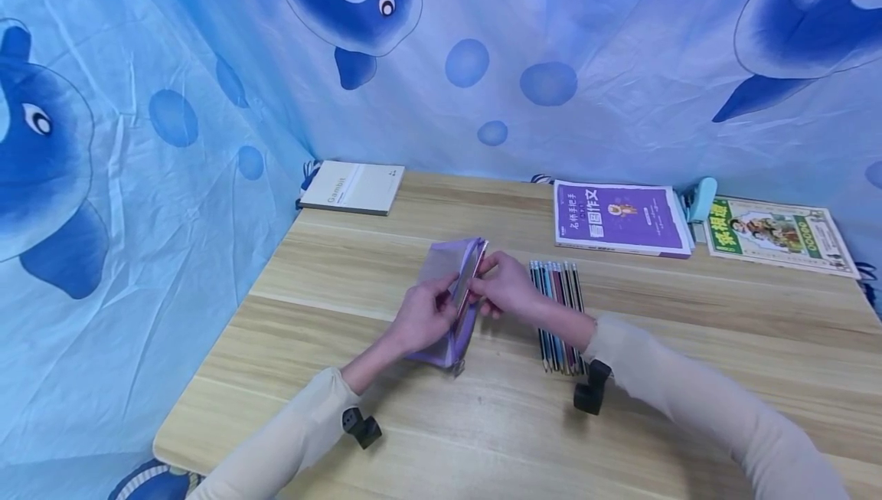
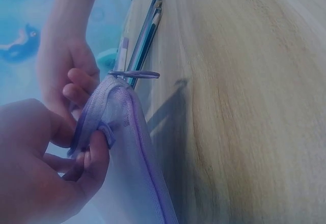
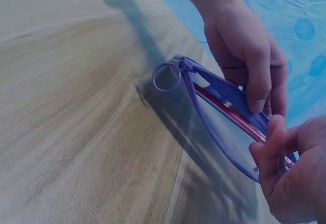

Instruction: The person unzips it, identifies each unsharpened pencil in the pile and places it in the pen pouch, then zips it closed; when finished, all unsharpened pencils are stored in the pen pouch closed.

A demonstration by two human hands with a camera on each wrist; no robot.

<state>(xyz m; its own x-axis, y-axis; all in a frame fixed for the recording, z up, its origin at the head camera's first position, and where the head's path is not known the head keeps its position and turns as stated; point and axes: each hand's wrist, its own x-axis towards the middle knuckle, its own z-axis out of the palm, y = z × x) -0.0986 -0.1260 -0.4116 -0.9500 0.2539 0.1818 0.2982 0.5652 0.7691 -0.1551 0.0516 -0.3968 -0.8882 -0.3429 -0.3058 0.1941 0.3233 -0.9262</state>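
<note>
At the middle of the wooden desk [image 1: 413, 439] a purple mesh pencil pouch [image 1: 448, 308] stands on its edge, mouth upward, a red pencil [image 3: 229, 113] lying inside it. Left hand [image 1: 423, 316] pinches one lip of the opening, right hand [image 1: 506, 285] pinches the other, fingers curled on the fabric. Just right of the pouch lies a row of pencils [image 1: 560, 316]. Farther back rest a purple book [image 1: 620, 218], a green booklet [image 1: 779, 236] and a white notebook [image 1: 353, 187]
</note>
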